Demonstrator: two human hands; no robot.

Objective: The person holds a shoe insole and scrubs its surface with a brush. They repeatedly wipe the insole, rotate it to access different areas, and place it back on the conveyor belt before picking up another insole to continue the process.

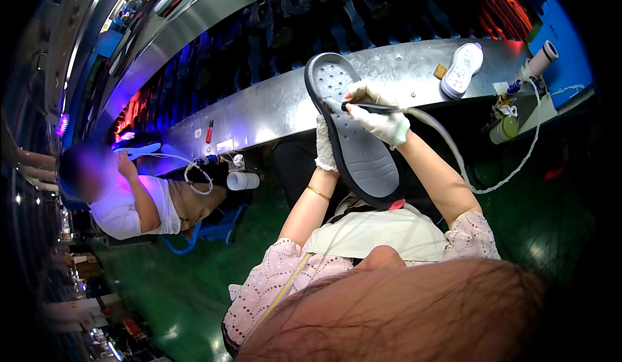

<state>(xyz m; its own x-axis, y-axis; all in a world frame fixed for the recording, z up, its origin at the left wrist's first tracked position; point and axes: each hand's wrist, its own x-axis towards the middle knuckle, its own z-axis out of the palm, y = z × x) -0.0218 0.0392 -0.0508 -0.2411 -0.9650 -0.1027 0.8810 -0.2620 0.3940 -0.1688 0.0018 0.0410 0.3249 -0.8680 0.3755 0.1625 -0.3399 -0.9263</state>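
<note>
While gripping grey shoe sole (363, 151) from behind with gloved left hand (325, 145), pressing hosed black tool (372, 108), clamped in gloved right hand (382, 117), against it above metal surface (272, 106).

Single head-worn fisheye view, looking steeply down.
It sits close above the wearer's hair and forearms, facing the curved metal bench (272, 103); edges bend strongly near the rim.

- A shoe sole (353, 135) is held between the left hand (325, 147), behind it, and the right hand (382, 119), in front.
- A second sole (461, 69) lies on the desk (272, 106), to the right.
- A co-worker (129, 200) is seated at the left.
</note>
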